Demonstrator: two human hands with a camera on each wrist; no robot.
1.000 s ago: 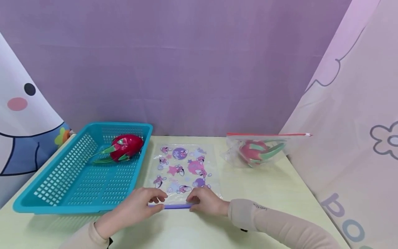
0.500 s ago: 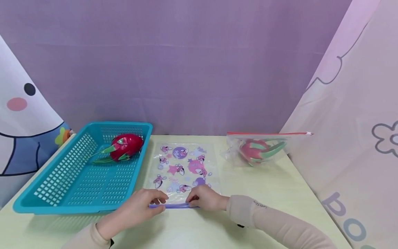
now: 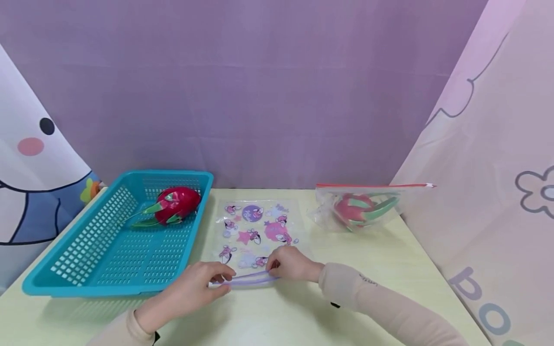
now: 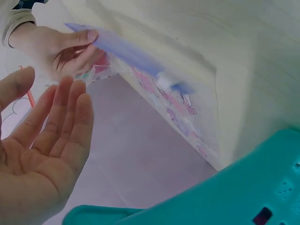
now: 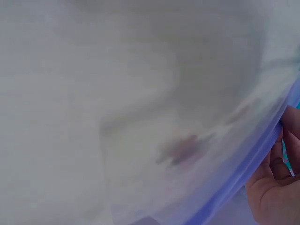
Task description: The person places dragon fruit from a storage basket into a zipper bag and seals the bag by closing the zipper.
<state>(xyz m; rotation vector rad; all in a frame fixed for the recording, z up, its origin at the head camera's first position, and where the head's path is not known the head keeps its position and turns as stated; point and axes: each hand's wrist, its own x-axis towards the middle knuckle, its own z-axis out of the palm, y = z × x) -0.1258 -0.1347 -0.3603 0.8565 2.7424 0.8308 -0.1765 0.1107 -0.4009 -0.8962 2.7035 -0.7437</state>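
A clear printed bag (image 3: 259, 230) lies flat on the table, its purple zip edge (image 3: 251, 281) towards the front and parted into two lines. My right hand (image 3: 292, 264) pinches that edge between thumb and fingers; the right wrist view shows the purple strip (image 5: 234, 173) against the fingers. At the zip's left end is my left hand (image 3: 190, 288), thumb apart from its fingers. In the left wrist view the left hand (image 4: 51, 145) has relaxed fingers around nothing, with a white slider (image 4: 164, 80) on the zip beyond them.
On the left stands a teal basket (image 3: 130, 290) holding a red dragon fruit (image 3: 179, 203) with green leaves. A red-zipped clear bag (image 3: 322, 211) with another dragon fruit (image 3: 350, 209) stands at the back right. A purple cloth (image 3: 259, 96) hangs behind the table.
My right hand has moved slightly back and up with the upper side of the zip edge, and the edge has parted. The left hand has barely moved.
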